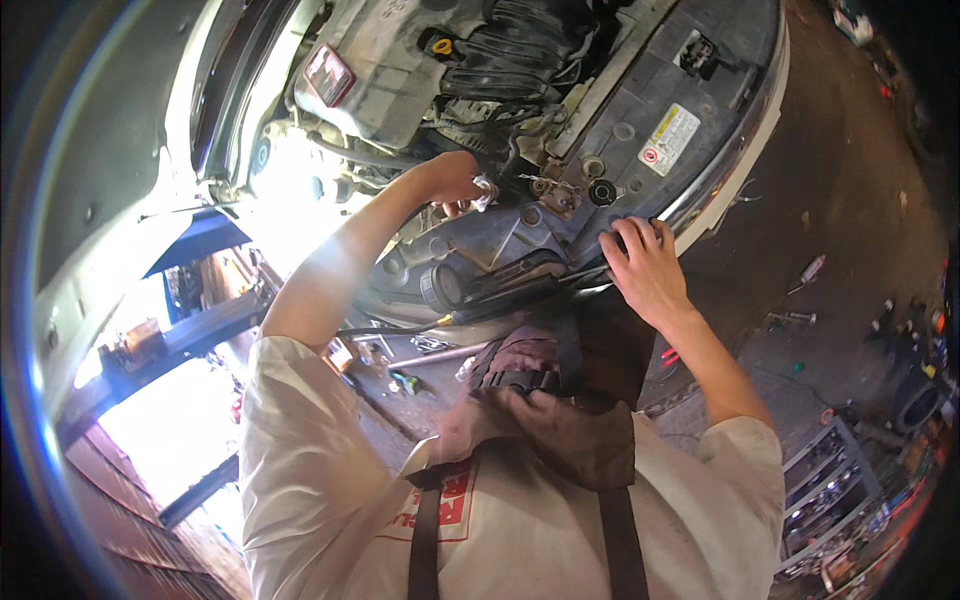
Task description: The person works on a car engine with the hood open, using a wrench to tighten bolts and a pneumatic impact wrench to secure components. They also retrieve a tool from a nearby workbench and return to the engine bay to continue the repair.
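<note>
My left hand (452, 182) reaches into the engine bay with its fingers curled. A small shiny, silvery piece (485, 192) shows at its fingertips; its kind is unclear. Just to the right sits the metal hood latch (560, 198), beside a round black cap (602, 192). My right hand (645, 265) lies with fingers spread on the front edge of the dark plastic panel (640, 100), holding nothing. Between my arms rests a long black tool body (515, 298), joined to a hose by a brass fitting (445, 320). A ribbed round cap (440, 287) is beside it.
A phone (329, 75) lies on the engine cover (385, 60). Glare whitens the fender area at left. On the floor to the right lie a screwdriver (808, 272), scattered tools and a metal rack (830, 490). The bumper edge (735, 185) curves along the right.
</note>
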Available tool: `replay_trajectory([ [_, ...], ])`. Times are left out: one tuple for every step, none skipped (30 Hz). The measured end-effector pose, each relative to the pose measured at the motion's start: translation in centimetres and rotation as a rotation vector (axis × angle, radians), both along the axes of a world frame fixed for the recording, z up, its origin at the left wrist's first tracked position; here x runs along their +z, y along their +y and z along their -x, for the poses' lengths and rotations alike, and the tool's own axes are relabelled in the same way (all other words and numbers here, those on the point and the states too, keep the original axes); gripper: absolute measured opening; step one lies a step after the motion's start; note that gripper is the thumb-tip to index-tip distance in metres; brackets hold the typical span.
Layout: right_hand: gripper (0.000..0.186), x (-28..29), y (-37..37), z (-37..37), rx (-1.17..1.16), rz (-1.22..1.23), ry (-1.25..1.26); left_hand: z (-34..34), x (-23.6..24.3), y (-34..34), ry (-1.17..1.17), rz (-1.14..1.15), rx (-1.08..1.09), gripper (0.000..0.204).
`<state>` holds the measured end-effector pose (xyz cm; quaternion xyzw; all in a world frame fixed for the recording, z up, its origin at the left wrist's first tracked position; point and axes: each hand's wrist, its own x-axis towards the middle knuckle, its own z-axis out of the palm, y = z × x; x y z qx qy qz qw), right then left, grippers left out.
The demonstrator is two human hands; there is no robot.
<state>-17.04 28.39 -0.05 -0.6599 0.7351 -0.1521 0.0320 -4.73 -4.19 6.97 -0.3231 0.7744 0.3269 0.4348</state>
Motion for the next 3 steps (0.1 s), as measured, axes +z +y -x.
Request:
replay_trajectory([
  [0.051, -0.29, 0.30, 0.00, -0.011, -0.005, -0.041, 0.54, 0.37, 0.04, -0.027, 0.045, -0.041, 0.032],
  [0.047, -0.55, 0.59, 0.06, -0.019, 0.001, -0.080, 1.01, 0.79, 0.03, -0.052, 0.090, -0.080, 0.033],
  [0.043, -0.76, 0.93, 0.15, -0.021, 0.011, -0.118, 1.51, 1.03, 0.23, -0.062, 0.091, -0.093, 0.033],
])
